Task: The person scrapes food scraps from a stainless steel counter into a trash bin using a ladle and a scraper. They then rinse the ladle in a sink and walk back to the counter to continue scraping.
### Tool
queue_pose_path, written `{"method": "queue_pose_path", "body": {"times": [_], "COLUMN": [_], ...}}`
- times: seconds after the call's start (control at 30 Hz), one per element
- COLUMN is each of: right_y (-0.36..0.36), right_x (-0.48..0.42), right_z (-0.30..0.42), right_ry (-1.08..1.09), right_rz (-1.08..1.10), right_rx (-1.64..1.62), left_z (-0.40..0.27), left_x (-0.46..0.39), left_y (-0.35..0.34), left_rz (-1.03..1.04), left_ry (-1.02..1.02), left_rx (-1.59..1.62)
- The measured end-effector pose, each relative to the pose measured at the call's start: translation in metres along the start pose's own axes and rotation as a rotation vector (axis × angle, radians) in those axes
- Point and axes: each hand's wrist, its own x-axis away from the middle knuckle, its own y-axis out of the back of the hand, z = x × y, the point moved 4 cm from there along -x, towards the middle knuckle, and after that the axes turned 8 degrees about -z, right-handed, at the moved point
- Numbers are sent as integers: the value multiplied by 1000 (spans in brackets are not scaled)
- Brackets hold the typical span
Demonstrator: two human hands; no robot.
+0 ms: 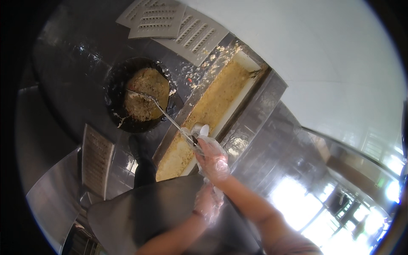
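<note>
My right hand, in a clear plastic glove, is closed around the handle end of a long metal-handled tool. The tool's far end lies over a brown, grainy mass in a round bin lined with a black plastic bag. Nearer my body, my left hand, also in a clear glove, is curled just behind the right; whether it grips the handle is hidden. Below the hands runs a long floor trough holding yellowish, murky waste. A small round metal piece and a white piece show beside the right hand.
Slotted metal drain covers lie overlapping on the dark tiled floor by the trough's far end. Another drain cover leans at the left. Pale food scraps litter the trough's edge. A large white surface borders the right side.
</note>
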Motion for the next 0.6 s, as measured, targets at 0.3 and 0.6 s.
{"method": "queue_pose_path", "body": {"times": [0.3,0.6], "right_y": [5,-143], "right_x": [18,-8], "right_z": [-69,-176], "right_ry": [-568,-1511], "right_rz": [-139,-58], "right_rx": [-240,-1289], "left_z": [-3,-14], "left_x": [-6,2], "left_y": [2,-1], "left_rz": [-76,-143], "left_ry": [9,32], "left_rx": [-22,-69]}}
